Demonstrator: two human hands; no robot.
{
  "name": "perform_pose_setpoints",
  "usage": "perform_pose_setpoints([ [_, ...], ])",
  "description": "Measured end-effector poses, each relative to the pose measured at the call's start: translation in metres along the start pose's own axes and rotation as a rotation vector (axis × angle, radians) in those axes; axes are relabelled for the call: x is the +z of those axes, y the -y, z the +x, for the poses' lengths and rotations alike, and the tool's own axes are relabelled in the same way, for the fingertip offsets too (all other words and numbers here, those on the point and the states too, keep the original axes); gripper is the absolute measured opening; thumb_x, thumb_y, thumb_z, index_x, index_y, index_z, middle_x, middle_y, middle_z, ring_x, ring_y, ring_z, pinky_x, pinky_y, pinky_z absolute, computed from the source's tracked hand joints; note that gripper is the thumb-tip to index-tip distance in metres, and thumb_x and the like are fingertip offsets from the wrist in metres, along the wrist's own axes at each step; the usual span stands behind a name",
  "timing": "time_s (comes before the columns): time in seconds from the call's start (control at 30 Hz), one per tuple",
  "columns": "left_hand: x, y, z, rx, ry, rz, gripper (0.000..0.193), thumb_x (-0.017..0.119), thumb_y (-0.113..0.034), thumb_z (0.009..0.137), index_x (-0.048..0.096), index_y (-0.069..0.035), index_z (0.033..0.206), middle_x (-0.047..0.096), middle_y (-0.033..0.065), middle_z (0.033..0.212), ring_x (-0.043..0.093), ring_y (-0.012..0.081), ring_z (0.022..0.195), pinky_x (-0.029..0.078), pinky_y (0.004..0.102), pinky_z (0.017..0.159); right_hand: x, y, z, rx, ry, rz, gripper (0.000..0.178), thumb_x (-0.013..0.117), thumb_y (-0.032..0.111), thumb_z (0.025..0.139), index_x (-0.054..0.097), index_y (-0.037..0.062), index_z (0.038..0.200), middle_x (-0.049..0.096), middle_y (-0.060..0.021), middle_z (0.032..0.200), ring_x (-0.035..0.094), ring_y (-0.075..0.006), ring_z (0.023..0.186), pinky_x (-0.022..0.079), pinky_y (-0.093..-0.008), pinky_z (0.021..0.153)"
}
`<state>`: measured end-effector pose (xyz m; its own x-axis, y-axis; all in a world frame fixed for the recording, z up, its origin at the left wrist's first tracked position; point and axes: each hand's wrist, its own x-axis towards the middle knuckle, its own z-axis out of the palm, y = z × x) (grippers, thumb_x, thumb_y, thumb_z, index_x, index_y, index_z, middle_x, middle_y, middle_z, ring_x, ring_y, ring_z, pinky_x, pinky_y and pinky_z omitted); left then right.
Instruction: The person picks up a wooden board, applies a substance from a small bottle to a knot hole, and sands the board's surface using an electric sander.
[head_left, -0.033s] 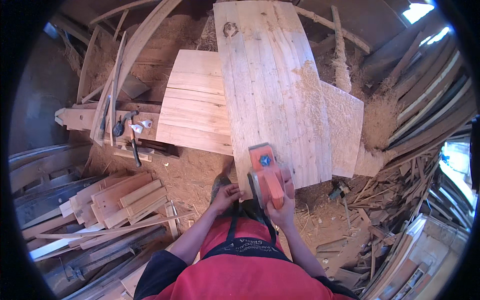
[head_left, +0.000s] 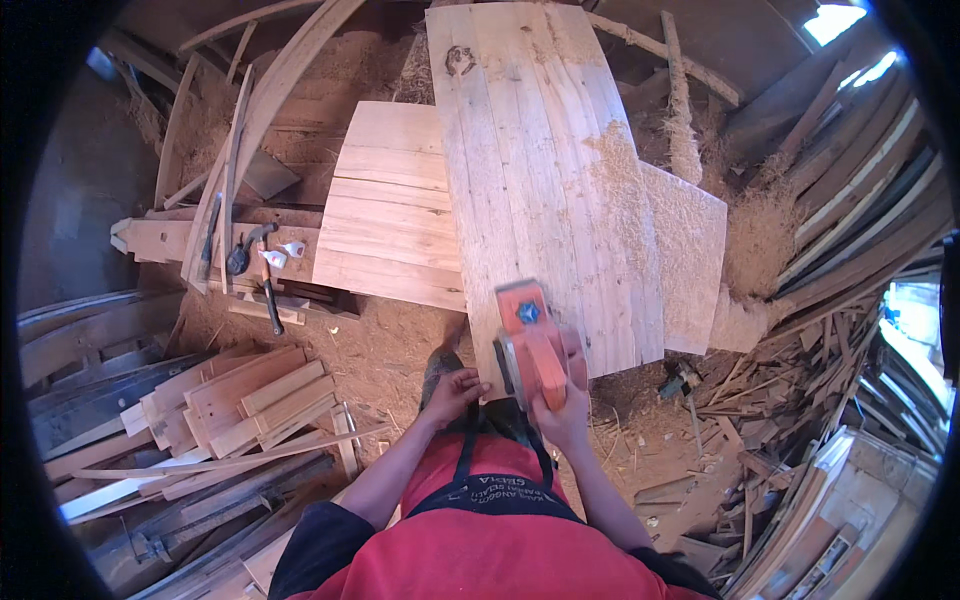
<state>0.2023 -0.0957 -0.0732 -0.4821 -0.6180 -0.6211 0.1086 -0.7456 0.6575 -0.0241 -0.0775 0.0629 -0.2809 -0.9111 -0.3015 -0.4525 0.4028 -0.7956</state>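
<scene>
One orange, box-shaped handheld power planer point(head_left: 540, 352) with a blue star-shaped knob point(head_left: 528, 313) sits on the near end of the long, pale wooden panel point(head_left: 540, 190), both long axes running near to far. The right hand point(head_left: 564, 408), the nearer one, is wrapped around its rear handle; the left hand point(head_left: 455, 393), left of it, curls its fingers at the panel's near left corner, whether gripping I cannot tell.

Woodworking workshop: 1 orange power planer point(head_left: 541, 360), 1 hammer point(head_left: 268, 285), stacked boards point(head_left: 228, 400), scrap wood point(head_left: 790, 395), sawdust-strewn floor point(head_left: 392, 350).
</scene>
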Motion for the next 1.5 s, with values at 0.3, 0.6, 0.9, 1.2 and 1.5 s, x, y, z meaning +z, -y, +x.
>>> perform_pose_setpoints([
  [0.3,-0.007,-0.034,0.023,-0.095,0.098,0.415,0.049,0.080,-0.025,0.085,0.064,0.004,0.120,0.073,0.0171,0.110,0.070,0.0218,0.100,0.055,0.0365,0.090,0.058,0.110,0.240,-0.159,-0.104,0.046,0.026,0.073,0.018,0.080,0.068,-0.0041,0.095,0.071,-0.0246,0.085,0.071,-0.0411,0.081,0.055,-0.0465,0.073],
  [0.6,-0.015,-0.066,0.077,-0.166,0.037,0.218,0.047,0.080,-0.035,0.087,0.070,0.000,0.116,0.074,0.0122,0.110,0.070,0.0224,0.101,0.055,0.0362,0.091,0.074,0.137,0.291,-0.095,-0.089,0.087,0.024,0.071,0.015,0.081,0.068,-0.0045,0.095,0.071,-0.0239,0.080,0.073,-0.0377,0.078,0.056,-0.0443,0.071],
  [0.9,0.012,0.028,0.051,-0.050,0.111,0.399,0.053,0.081,-0.034,0.085,0.066,0.000,0.123,0.073,0.0144,0.113,0.069,0.0222,0.102,0.055,0.0375,0.092,0.059,0.098,0.220,-0.193,-0.041,-0.027,0.023,0.070,0.011,0.080,0.067,-0.0037,0.098,0.071,-0.0180,0.083,0.071,-0.0270,0.076,0.055,-0.0391,0.071],
  [1.2,0.005,0.042,0.007,-0.306,0.314,0.241,0.045,0.080,-0.033,0.087,0.071,-0.002,0.118,0.073,0.0139,0.114,0.068,0.0212,0.107,0.052,0.0369,0.097,0.058,0.060,0.088,0.086,0.123,0.041,0.024,0.071,0.012,0.079,0.063,-0.0008,0.097,0.066,-0.0208,0.078,0.069,-0.0381,0.073,0.052,-0.0441,0.065],
  [1.5,0.006,0.053,0.009,-0.271,0.327,0.295,0.063,0.079,-0.044,0.085,0.064,-0.003,0.130,0.068,0.0171,0.128,0.063,0.0289,0.121,0.047,0.0387,0.106,0.126,0.165,0.285,-0.194,0.077,-0.027,0.042,0.073,0.014,0.077,0.066,-0.0042,0.114,0.070,-0.0224,0.104,0.069,-0.0367,0.096,0.055,-0.0433,0.084],
])
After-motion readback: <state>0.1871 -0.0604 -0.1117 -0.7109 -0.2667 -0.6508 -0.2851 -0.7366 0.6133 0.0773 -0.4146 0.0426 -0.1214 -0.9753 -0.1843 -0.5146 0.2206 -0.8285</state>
